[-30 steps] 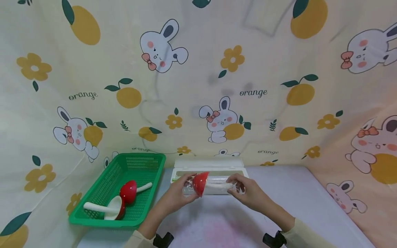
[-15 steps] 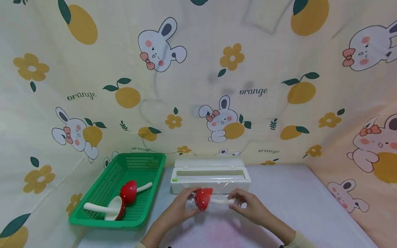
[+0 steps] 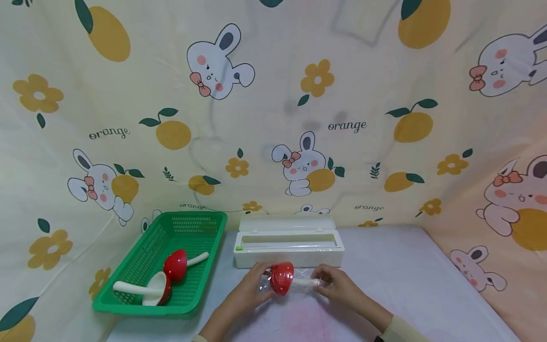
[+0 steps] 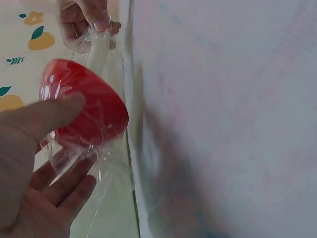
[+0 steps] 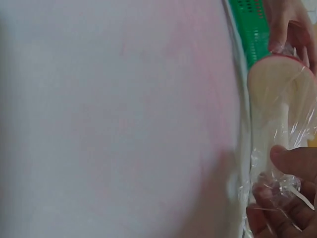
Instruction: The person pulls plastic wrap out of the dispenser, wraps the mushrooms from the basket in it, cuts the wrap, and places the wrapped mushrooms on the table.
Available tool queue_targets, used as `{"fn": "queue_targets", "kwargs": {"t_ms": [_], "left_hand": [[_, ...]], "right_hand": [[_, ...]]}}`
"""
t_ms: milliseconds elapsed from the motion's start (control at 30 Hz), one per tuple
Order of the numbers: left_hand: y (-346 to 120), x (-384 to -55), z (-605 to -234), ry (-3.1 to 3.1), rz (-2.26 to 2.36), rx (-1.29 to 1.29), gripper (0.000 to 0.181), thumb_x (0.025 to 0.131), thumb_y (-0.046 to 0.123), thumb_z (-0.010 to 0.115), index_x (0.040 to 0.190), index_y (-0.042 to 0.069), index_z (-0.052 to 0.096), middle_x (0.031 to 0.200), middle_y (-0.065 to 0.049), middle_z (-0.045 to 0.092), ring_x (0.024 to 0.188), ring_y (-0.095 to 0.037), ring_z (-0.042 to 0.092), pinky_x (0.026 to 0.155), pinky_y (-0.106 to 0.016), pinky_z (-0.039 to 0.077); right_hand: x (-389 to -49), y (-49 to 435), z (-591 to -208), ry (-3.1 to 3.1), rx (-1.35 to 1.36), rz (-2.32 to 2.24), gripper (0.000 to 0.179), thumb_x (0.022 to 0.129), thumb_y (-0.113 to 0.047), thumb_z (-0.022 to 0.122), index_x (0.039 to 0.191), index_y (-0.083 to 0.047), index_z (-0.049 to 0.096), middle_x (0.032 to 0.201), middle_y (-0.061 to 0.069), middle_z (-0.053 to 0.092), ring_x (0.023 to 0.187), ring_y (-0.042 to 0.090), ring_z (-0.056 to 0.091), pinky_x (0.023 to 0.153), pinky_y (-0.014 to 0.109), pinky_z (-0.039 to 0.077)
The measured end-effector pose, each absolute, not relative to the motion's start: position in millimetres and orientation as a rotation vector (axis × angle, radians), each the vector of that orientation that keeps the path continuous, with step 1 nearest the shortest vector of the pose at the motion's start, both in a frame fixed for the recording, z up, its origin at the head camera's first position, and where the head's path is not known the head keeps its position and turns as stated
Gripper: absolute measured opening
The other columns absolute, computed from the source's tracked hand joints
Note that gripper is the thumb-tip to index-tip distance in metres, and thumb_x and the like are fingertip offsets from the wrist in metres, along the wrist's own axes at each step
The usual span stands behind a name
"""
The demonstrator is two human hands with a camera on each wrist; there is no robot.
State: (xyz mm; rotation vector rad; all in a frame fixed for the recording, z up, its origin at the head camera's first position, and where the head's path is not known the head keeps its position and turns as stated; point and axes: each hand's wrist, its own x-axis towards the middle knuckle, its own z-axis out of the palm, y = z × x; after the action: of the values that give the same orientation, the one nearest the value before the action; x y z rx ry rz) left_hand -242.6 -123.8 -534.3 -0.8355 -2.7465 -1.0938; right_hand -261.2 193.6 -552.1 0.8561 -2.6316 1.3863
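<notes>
A toy mushroom (image 3: pixel 282 279) with a red, white-dotted cap and a white stem lies sideways between my hands, wrapped in clear plastic film (image 4: pixel 101 156). My left hand (image 3: pixel 249 289) grips the cap end, its thumb pressed on the red side and the other fingers beneath. At the far end of the stem, my right hand (image 3: pixel 337 285) pinches the stem tip and bunched film (image 5: pixel 285 186) between thumb and fingers. In the right wrist view the cap's pale underside shows through the film. Just behind the hands stands a white cling film dispenser (image 3: pixel 289 257) with its lid raised.
To the left, a green basket (image 3: pixel 100 304) holds two more mushrooms, one with its red cap (image 3: pixel 175 266) up and one showing its pale underside (image 3: pixel 154 289). A patterned cloth (image 3: pixel 256 95) hangs behind the table (image 3: pixel 384 266).
Both hands have come down and toward me with the mushroom, away from the dispenser, which now shows more fully. The film around the stem looks more gathered, and the cap has turned slightly.
</notes>
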Motion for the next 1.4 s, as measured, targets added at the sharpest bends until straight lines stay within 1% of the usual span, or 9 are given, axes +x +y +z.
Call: {"fn": "queue_targets", "kwargs": {"t_ms": [100, 300, 567, 767, 900, 967, 1167, 1267, 1400], "left_hand": [[-123, -243, -537, -2.783, -1.057, -0.797, 0.077, 0.085, 0.008, 0.092, 0.151, 0.018, 0.053, 0.138, -0.001, 0.06, 0.132, -0.022, 0.061, 0.111, -0.045, 0.053], [-122, -241, -541, -2.779, -1.003, -0.81, 0.081, 0.083, 0.004, 0.091, 0.153, 0.02, 0.052, 0.14, -0.002, 0.059, 0.136, -0.026, 0.059, 0.112, -0.049, 0.052], [-126, -228, -533, -2.852, -1.032, -0.805, 0.081, 0.091, -0.001, 0.078, 0.159, 0.029, 0.045, 0.153, -0.002, 0.055, 0.146, -0.032, 0.05, 0.118, -0.059, 0.043], [-129, -223, -528, -2.877, -1.159, -0.738, 0.073, 0.096, 0.002, 0.074, 0.157, 0.033, 0.048, 0.154, 0.001, 0.053, 0.149, -0.03, 0.048, 0.12, -0.06, 0.04], [-134, -221, -527, -2.839, -1.183, -0.693, 0.066, 0.099, 0.007, 0.073, 0.157, 0.028, 0.049, 0.151, -0.001, 0.055, 0.14, -0.029, 0.055, 0.115, -0.06, 0.046], [-136, -223, -528, -2.768, -1.197, -0.626, 0.061, 0.1, 0.007, 0.073, 0.155, 0.022, 0.051, 0.147, -0.002, 0.057, 0.134, -0.028, 0.059, 0.111, -0.058, 0.05], [-141, -230, -531, -2.416, -1.182, -0.316, 0.045, 0.097, 0.0, 0.076, 0.138, 0.006, 0.059, 0.13, -0.009, 0.062, 0.12, -0.029, 0.061, 0.101, -0.05, 0.055], [-144, -234, -535, -2.326, -1.193, -0.177, 0.046, 0.095, 0.001, 0.079, 0.136, 0.002, 0.058, 0.128, -0.014, 0.061, 0.119, -0.032, 0.06, 0.099, -0.052, 0.055], [-149, -242, -543, -2.31, -1.28, -0.019, 0.052, 0.098, 0.007, 0.078, 0.142, -0.001, 0.052, 0.135, -0.02, 0.056, 0.126, -0.037, 0.057, 0.104, -0.055, 0.054]], "right_hand": [[-266, 194, -555, -2.658, 0.875, 1.375, 0.025, 0.089, -0.01, 0.088, 0.108, -0.01, 0.07, 0.098, -0.003, 0.071, 0.087, 0.008, 0.064, 0.075, 0.025, 0.057], [-273, 195, -559, -2.738, 0.874, 1.346, 0.025, 0.09, -0.008, 0.086, 0.109, -0.011, 0.07, 0.098, -0.004, 0.071, 0.087, 0.006, 0.063, 0.076, 0.024, 0.057], [-272, 196, -557, -2.804, 0.876, 1.254, 0.025, 0.091, -0.011, 0.086, 0.11, -0.014, 0.07, 0.102, -0.006, 0.071, 0.09, 0.008, 0.063, 0.078, 0.025, 0.056], [-267, 199, -551, -2.736, 0.969, 1.184, 0.028, 0.092, -0.011, 0.085, 0.115, -0.012, 0.07, 0.109, -0.002, 0.073, 0.095, 0.014, 0.067, 0.082, 0.03, 0.059], [-263, 199, -544, -2.685, 1.0, 1.137, 0.026, 0.094, -0.011, 0.083, 0.117, -0.009, 0.07, 0.112, 0.002, 0.073, 0.096, 0.018, 0.068, 0.082, 0.033, 0.058], [-262, 199, -539, -2.66, 0.999, 1.13, 0.024, 0.096, -0.01, 0.081, 0.117, -0.009, 0.07, 0.112, 0.005, 0.074, 0.096, 0.019, 0.068, 0.081, 0.033, 0.058], [-266, 197, -524, -2.55, 1.018, 1.131, 0.015, 0.097, -0.005, 0.078, 0.11, -0.007, 0.072, 0.106, 0.008, 0.075, 0.091, 0.015, 0.068, 0.076, 0.03, 0.057], [-273, 196, -517, -2.542, 1.013, 1.135, 0.013, 0.098, -0.005, 0.078, 0.109, -0.007, 0.072, 0.103, 0.004, 0.075, 0.089, 0.01, 0.067, 0.074, 0.03, 0.058], [-283, 193, -509, -2.584, 0.97, 1.177, 0.014, 0.098, -0.008, 0.079, 0.111, -0.008, 0.073, 0.103, -0.005, 0.075, 0.088, 0.006, 0.065, 0.075, 0.03, 0.06]]}}
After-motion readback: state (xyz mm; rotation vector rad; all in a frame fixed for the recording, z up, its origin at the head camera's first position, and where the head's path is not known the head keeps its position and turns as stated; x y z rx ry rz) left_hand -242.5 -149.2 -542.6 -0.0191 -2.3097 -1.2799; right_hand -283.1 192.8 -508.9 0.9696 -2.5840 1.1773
